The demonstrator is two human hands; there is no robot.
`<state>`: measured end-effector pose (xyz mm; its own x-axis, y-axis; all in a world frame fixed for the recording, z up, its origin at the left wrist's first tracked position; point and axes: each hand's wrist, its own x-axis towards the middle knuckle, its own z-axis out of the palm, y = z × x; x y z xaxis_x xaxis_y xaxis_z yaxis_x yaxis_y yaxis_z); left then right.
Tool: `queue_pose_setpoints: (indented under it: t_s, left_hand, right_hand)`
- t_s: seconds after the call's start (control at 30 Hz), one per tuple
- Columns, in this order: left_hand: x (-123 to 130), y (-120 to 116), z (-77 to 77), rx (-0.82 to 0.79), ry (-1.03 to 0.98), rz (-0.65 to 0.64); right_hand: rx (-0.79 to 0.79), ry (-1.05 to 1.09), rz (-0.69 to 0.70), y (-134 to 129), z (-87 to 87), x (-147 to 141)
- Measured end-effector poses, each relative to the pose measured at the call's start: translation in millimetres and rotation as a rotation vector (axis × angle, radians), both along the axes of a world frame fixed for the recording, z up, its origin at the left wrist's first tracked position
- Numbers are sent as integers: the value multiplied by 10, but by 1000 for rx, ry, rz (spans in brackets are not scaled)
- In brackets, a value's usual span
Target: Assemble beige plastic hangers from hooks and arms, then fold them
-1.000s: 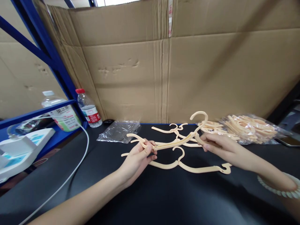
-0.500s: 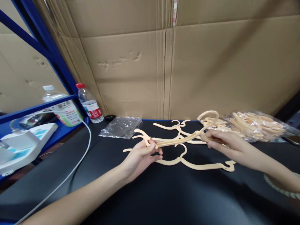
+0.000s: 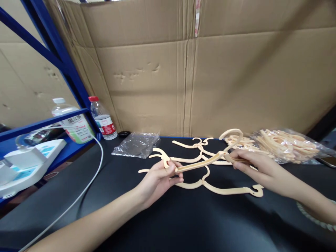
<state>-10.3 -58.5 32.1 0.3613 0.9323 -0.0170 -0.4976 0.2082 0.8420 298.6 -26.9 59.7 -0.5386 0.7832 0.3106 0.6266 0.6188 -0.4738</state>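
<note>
Above the black table, both hands hold a beige hanger (image 3: pixel 201 163) with its hook (image 3: pixel 234 132) up on the right side. My left hand (image 3: pixel 160 180) pinches the end piece with the small curved prongs at the hanger's left. Closed around its other arm, near the hook's base, is my right hand (image 3: pixel 258 166); its fingers partly hide that part. Below the held hanger a second beige hanger (image 3: pixel 225 190) lies flat, and more beige hangers (image 3: pixel 183 144) lie behind it.
Clear plastic bags of beige pieces (image 3: pixel 288 143) lie at the back right. A flat clear bag (image 3: pixel 138 145), a red-capped water bottle (image 3: pixel 103 120) and a white power strip (image 3: pixel 34 166) are to the left. A white cable (image 3: pixel 90 182) crosses the table's left. Cardboard (image 3: pixel 147 80) stands behind.
The view has tilted up slightly, so everything sits a little lower in the picture. Both hands keep the same hold on the hanger.
</note>
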Motion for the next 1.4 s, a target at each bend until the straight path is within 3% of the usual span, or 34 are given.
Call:
queue_pose_setpoints:
  t_s: [0.57,1.4]
  left_hand:
    - [12,-4,-45,-69,-15,157]
    - [14,-14,-26,-131,-30,179]
  right_hand:
    - [56,-42,11,-94,-1,-136]
    - [83,-64,-34,-79,-7,-142]
